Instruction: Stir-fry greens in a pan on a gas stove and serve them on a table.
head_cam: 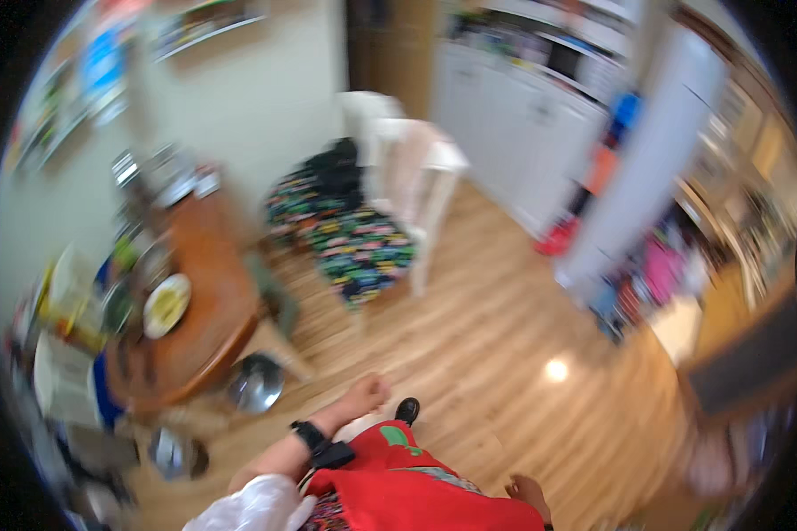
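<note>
My left hand [370,391] hangs in front of me over the wood floor [465,332], its fingers curled in and nothing visible in them. A black strap with a dark box [322,446] is around that wrist. Low at the right of my body is my right hand [526,492], blurred and partly cut off by the angle; its grip is unclear. Between the hands a red apron [398,494] with a green patch covers my front. One black shoe [408,410] shows past its edge.
At the left, a brown wooden table [222,265] carries a white plate of yellowish food [167,306]. Beneath it sits a metal bowl [259,383]. White chairs with patterned seats [365,249] stand ahead. White cabinets [511,119] and a pale column [651,159] are at the right.
</note>
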